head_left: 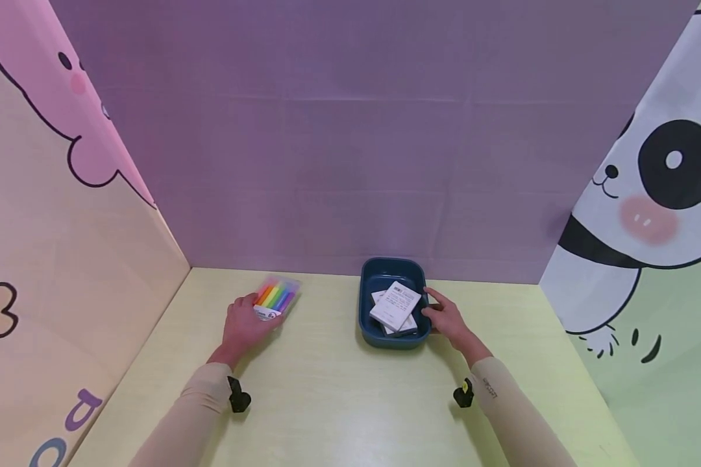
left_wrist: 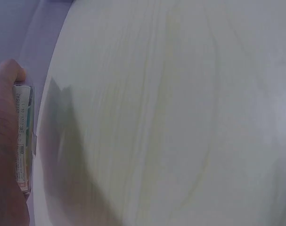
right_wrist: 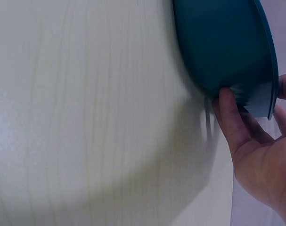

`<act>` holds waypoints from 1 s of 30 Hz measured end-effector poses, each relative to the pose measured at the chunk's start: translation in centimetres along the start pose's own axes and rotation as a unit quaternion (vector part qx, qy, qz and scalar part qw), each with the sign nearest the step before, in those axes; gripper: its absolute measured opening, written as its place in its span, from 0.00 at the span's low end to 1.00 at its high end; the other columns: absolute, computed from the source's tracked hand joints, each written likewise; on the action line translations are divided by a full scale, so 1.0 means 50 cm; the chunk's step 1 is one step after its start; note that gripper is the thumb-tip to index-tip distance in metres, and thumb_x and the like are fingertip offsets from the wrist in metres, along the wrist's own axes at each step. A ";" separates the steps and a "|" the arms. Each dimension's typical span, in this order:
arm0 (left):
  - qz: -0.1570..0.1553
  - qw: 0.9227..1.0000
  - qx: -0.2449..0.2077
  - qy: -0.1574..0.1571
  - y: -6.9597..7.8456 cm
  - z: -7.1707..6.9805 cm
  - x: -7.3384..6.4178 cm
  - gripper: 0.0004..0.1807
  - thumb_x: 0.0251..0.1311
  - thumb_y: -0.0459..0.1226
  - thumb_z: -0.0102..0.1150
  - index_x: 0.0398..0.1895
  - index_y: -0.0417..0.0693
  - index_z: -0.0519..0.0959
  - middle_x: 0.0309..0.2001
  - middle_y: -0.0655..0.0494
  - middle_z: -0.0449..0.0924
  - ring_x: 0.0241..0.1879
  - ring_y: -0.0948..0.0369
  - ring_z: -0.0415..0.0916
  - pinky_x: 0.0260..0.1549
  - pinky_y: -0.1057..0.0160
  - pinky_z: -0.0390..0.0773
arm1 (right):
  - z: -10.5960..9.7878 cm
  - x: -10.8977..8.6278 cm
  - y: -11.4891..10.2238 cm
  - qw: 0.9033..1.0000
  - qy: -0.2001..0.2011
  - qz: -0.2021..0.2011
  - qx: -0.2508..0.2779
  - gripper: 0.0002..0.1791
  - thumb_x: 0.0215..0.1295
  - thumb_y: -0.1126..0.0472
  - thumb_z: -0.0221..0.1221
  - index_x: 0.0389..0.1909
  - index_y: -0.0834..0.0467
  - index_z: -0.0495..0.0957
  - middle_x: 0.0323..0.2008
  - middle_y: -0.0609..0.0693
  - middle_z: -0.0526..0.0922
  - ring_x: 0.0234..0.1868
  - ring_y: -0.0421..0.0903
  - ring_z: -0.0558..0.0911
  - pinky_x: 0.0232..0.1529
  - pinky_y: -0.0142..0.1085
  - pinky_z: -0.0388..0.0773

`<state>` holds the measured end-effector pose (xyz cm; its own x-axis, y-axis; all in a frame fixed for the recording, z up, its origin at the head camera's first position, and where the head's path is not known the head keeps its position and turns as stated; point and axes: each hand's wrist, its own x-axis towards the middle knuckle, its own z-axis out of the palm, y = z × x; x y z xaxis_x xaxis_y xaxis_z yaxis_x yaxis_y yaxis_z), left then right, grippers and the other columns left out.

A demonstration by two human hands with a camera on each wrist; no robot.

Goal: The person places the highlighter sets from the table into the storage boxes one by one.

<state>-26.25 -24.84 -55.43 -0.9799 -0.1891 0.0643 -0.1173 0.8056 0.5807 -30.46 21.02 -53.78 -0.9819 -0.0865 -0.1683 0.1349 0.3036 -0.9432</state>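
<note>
My left hand grips a clear pack of coloured markers, its colours running from orange to purple, on the left side of the table. In the left wrist view, the pack's printed side shows beside the thumb. Toward the middle stands a dark blue plastic bin with two white-labelled boxes inside, one lying across the other. My right hand holds the bin by its right wall. Seen from the right wrist, fingertips press the bin's outside and other fingers reach over the rim.
The pale wood-grain table ends at a purple cloth backdrop. Cartoon-printed panels, a left panel and a right panel, flank it. Black cameras are strapped at the left wrist and right wrist.
</note>
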 end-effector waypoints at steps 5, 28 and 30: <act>0.007 1.000 -0.005 -0.004 0.022 0.004 0.002 0.51 0.49 0.60 0.66 0.68 0.36 0.60 0.57 0.38 0.65 0.55 0.43 0.60 0.51 0.44 0.70 | -0.003 0.002 0.001 1.000 0.003 0.004 0.000 0.32 0.69 0.65 0.54 0.73 0.49 0.61 0.58 0.68 0.71 0.47 0.57 0.79 0.39 0.46 0.82; 0.083 0.996 -0.026 0.000 0.134 0.018 0.007 0.48 0.46 0.59 0.67 0.66 0.40 0.66 0.55 0.44 0.69 0.52 0.47 0.63 0.47 0.48 0.72 | 0.002 0.002 0.001 1.000 0.006 0.014 0.000 0.32 0.69 0.64 0.54 0.73 0.48 0.61 0.58 0.68 0.71 0.44 0.55 0.80 0.38 0.45 0.82; 0.092 0.995 -0.031 0.002 0.148 0.016 0.007 0.47 0.46 0.59 0.67 0.66 0.41 0.66 0.56 0.44 0.69 0.53 0.47 0.63 0.47 0.48 0.72 | 0.003 0.003 -0.002 1.000 0.008 0.014 0.001 0.32 0.69 0.65 0.54 0.73 0.48 0.61 0.58 0.67 0.72 0.44 0.55 0.80 0.38 0.45 0.83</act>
<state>-27.61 -18.50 -51.76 -0.9832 -0.0444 0.1770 0.0736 0.7910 0.6073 -30.61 20.85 -53.77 -0.9798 -0.0639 -0.1896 0.1619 0.3035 -0.9390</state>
